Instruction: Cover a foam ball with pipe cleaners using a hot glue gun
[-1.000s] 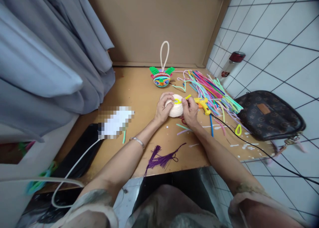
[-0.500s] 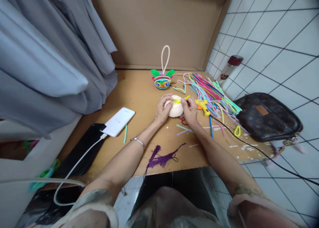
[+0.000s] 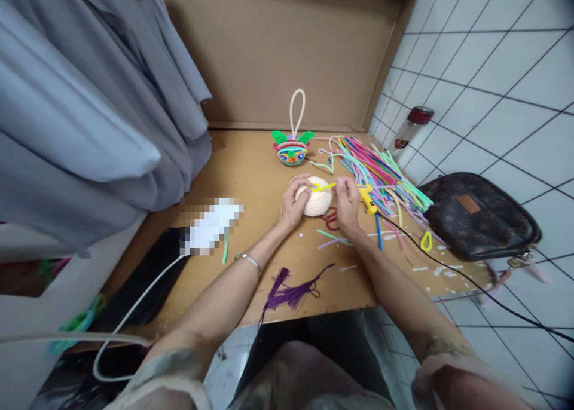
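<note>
A round cream-white ball (image 3: 319, 203) wrapped in fuzzy strands is in front of me at the middle of the table. My left hand (image 3: 293, 202) grips its left side, with the fingertips near its top. Across the top of the ball runs a yellow pipe cleaner (image 3: 326, 187), curled at its left end. The other end of that strip is pinched in my right hand (image 3: 347, 199), just right of the ball. A yellow glue gun (image 3: 368, 199) lies close beside my right hand.
Behind the ball sits a colourful animal-head ornament (image 3: 292, 150) with a white loop. Bundled pipe cleaners (image 3: 376, 171) and a brown bag (image 3: 482, 216) lie right. Purple tassels (image 3: 291, 291) lie near the front edge (image 3: 332, 314). A blurred white device (image 3: 213, 226) is left.
My right hand has moved a little right, away from the ball, drawing the yellow strip's end outward. The whole view has shifted slightly.
</note>
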Action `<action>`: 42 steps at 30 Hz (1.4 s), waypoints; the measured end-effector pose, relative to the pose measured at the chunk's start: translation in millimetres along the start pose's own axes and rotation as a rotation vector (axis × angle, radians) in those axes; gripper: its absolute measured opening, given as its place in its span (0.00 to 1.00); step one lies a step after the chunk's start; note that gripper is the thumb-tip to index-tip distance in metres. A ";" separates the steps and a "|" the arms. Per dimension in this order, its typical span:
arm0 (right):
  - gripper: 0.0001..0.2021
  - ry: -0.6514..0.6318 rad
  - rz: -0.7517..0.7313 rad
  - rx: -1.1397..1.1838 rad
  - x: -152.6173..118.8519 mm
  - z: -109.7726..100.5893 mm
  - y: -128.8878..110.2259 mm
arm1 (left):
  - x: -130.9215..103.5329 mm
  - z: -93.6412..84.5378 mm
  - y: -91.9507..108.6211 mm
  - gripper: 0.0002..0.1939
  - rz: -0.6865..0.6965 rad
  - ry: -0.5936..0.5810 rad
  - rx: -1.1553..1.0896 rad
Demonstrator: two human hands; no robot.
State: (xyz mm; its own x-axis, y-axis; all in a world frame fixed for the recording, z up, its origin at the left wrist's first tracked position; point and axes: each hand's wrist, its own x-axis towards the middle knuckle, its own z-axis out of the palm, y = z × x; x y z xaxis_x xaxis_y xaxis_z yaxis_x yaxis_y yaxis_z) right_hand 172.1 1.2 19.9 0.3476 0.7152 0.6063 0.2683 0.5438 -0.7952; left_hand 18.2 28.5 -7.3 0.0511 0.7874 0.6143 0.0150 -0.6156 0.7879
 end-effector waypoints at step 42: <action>0.35 -0.800 0.405 0.179 182.8 138.4 94.8 | -1.4 -4.0 15.2 0.14 -0.175 -0.039 -0.213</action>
State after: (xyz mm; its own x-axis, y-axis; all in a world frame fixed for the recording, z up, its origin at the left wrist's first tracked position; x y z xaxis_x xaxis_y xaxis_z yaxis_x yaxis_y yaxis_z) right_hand 136.7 244.2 54.9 -0.3598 0.9208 0.1507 0.0952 0.1969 -0.9758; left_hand 14.3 18.1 3.9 0.1049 0.8768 0.4694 -0.1827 -0.4469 0.8757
